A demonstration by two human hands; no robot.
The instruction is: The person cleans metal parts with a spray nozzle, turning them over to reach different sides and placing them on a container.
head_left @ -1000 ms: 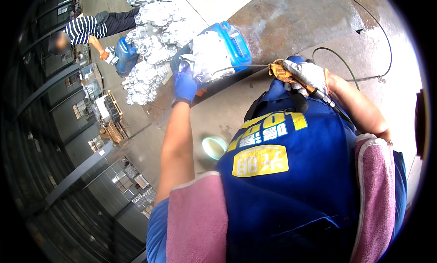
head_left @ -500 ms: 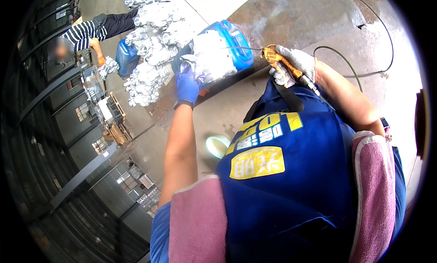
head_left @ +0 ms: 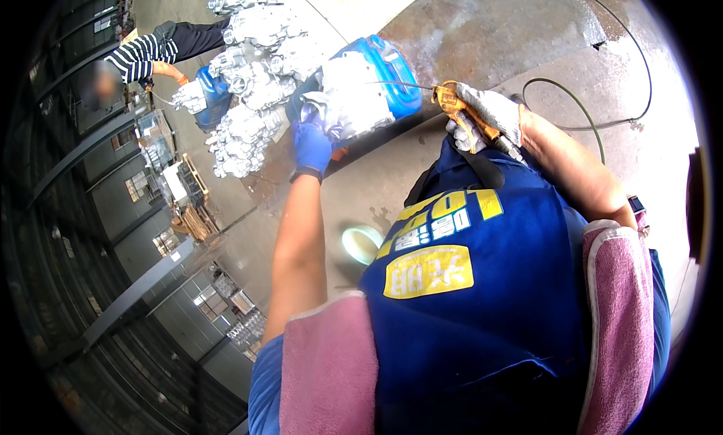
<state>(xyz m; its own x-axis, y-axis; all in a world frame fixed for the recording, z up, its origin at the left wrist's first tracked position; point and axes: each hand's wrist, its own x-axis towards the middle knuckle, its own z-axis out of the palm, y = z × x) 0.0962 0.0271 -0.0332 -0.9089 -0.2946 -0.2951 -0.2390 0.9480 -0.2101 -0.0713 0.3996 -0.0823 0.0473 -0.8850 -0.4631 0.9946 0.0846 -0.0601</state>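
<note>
A silver-white metal casting (head_left: 350, 100) rests on a blue plastic drum (head_left: 405, 96) ahead of me. My left hand (head_left: 311, 145), in a blue glove, grips the casting's left end, its fingertips partly hidden against the metal. My right hand (head_left: 497, 109), in a greyish-white glove, is wrapped round a yellow air blow gun (head_left: 447, 98) close to my apron. The gun's long thin nozzle tube (head_left: 403, 83) points left and reaches the casting's right side. A hose fitting (head_left: 510, 148) hangs below the gun's handle.
Many similar castings (head_left: 260, 77) are piled beyond my left hand. A co-worker (head_left: 143, 62) in a striped shirt bends over another casting (head_left: 190, 96) at a second blue drum (head_left: 215, 103). A dark green hose (head_left: 576, 96) loops over the floor at right. Pallets (head_left: 194, 220) stand further left.
The co-worker's casting has moved up and right, onto the second drum. My left hand and casting stay nearly in place; the blow gun has shifted only slightly.
</note>
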